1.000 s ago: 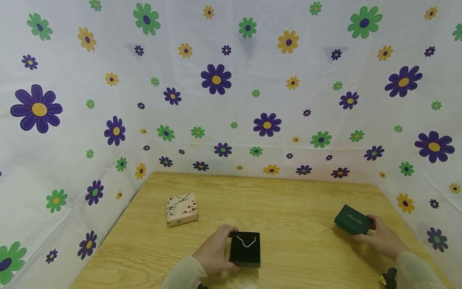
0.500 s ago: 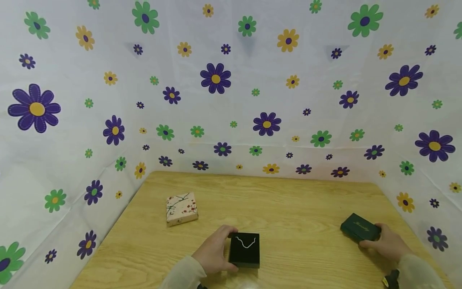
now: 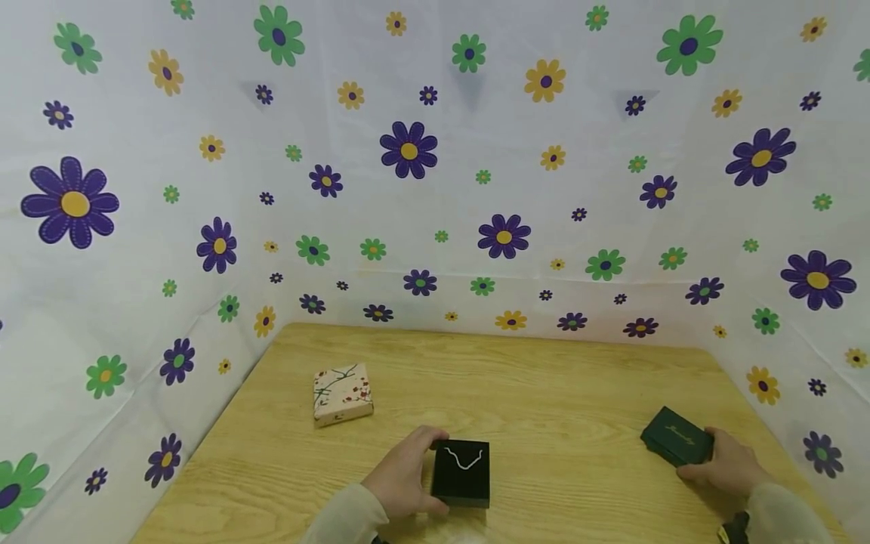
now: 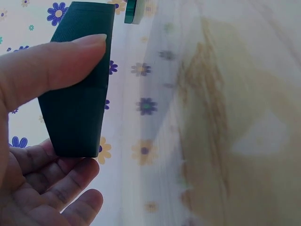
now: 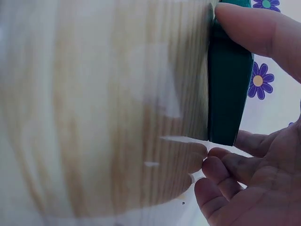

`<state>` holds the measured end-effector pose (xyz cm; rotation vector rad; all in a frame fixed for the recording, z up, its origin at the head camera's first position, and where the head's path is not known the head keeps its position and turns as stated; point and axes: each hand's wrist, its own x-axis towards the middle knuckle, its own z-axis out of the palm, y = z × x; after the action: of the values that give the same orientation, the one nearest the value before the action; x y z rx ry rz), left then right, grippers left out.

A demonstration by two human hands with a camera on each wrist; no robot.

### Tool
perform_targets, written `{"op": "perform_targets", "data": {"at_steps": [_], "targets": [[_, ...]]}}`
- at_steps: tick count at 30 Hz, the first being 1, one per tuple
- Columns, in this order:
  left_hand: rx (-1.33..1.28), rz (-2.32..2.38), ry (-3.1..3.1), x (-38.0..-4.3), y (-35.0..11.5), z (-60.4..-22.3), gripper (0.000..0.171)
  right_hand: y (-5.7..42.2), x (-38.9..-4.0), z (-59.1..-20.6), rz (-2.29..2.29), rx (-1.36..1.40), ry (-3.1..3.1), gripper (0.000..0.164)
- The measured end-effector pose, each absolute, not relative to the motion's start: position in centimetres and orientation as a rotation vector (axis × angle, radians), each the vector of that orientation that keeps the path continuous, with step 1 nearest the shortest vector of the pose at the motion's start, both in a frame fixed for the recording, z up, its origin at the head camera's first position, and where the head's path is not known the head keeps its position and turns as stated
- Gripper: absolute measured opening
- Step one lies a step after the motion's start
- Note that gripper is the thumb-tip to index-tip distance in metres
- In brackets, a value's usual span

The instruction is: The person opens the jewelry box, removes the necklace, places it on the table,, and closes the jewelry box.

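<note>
We've got flowered cloth (image 3: 367, 211) behind both grips & a wood-grain table (image 3: 530, 393) beneath. Next size down, L hand (image 3: 404, 472) & R hand (image 3: 730, 461), well apart, each clamped w/ thumb on the near side, fingers opposite. L's grip has the open box (image 3: 462, 485) upright on the tabletop; past that grip & a bit left, the patterned box (image 3: 343, 394) sits untouched. R's grip has the green lid (image 3: 677, 440) (we take it for the open box's top), gold lettering up; can't tell if it's fully down. Smallest: pale chain (image 3: 465, 468) inside the open box, just right of L's fingers. We'd call this step setting the lid aside, prob. nearly done; next move calls for steadying the box w/ L & easing R off w/o dragging the lid.
</note>
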<state>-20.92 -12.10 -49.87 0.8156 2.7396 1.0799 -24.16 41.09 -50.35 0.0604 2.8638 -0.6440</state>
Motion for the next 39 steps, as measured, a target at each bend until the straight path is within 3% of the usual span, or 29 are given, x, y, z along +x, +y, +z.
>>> {"op": "perform_targets", "data": {"at_steps": [9,28,39], "targets": [[0.793,1.074,2.732,-21.0,-12.1,-50.0,0.097,40.0,-24.0,-49.3,-0.639,-0.036,2.971,0.117],[0.801,1.071,2.719,-21.0,-11.9,-49.7,0.095,31.9,-22.9,-45.8,-1.091,-0.382,2.822,0.092],[0.811,1.076,2.708,-21.1,-11.7,-49.7,0.096,27.2,-22.5,-45.4,-1.176,-0.607,2.742,0.096]]}}
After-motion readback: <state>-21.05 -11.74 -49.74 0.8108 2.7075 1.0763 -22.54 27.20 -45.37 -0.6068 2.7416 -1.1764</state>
